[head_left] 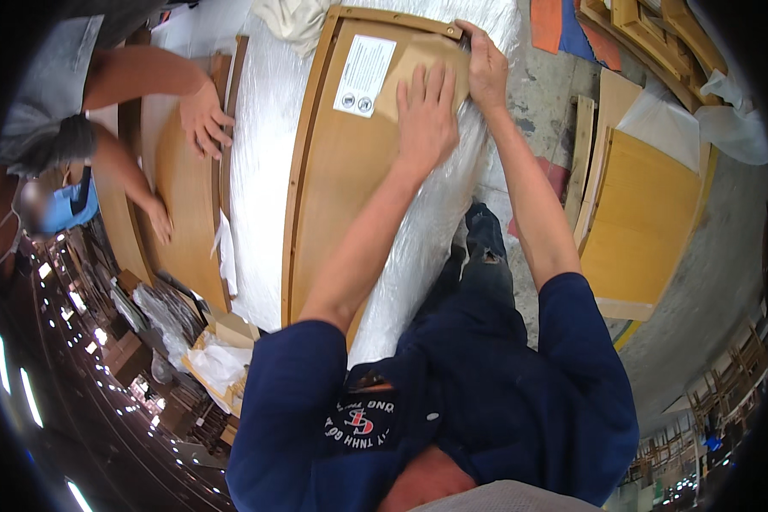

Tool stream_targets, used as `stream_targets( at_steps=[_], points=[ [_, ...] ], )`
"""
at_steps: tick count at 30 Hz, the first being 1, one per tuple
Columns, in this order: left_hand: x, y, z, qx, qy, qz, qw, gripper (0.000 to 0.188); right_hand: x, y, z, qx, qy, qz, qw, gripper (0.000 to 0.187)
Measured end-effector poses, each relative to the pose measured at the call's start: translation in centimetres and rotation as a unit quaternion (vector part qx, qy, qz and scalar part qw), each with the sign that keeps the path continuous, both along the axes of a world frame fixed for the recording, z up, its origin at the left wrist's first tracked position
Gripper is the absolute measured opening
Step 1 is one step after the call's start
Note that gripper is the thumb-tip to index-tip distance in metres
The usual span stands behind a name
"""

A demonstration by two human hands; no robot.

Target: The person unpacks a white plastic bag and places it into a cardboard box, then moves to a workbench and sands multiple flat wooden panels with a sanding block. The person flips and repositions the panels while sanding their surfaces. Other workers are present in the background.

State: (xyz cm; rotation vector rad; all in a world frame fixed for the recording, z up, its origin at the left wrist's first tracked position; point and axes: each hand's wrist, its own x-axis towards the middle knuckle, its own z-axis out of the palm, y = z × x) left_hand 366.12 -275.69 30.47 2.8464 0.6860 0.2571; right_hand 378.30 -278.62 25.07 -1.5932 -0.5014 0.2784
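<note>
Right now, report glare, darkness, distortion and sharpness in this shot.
Head view: glare washes the plastic wrap nearly white; head view, lower left: bright light tubes stand out against a dark background; head view, rim: fisheye distortion and black corners; head view, upper middle: the left hand and right hand look fairly sharp.

I watch through one head-worn fisheye, the left of its pair, facing steeply down from above the person's navy shirt (486, 384), which looms nearest at the bottom. My view reaches outward past the left hand (428, 119) and right hand (487, 68), close by, and sweeps wide enough to catch tube lights (31, 395) near its dark, curved rim.
</note>
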Motion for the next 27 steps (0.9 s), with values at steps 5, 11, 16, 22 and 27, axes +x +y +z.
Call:
stream_targets(
  at_steps=[5,11,16,22,27],
  points=[
    [-0.2,-0.5,-1.9,-0.036,-0.022,0.01,0.999,0.065,0.1,0.0,-0.1,0.037,0.049,0.008,0.998,0.041],
    [0.4,0.6,-0.9,0.011,0.009,-0.011,1.0,0.061,0.1,-0.1,0.8,0.061,0.036,-0.004,0.998,0.038],
    [0.2,0.4,-1.9,0.032,-0.013,-0.027,0.999,0.057,0.2,0.0,1.2,0.083,0.071,-0.001,0.994,0.038],
    [0.2,1.8,-3.2,0.07,-0.042,0.032,0.996,0.054,0.3,-0.1,0.6,0.093,0.088,0.012,0.992,0.041],
    [-0.4,6.8,-2.3,0.063,0.075,0.126,0.987,0.053,0.1,-0.1,-0.2,0.074,0.037,0.002,0.997,0.043]
  ],
)
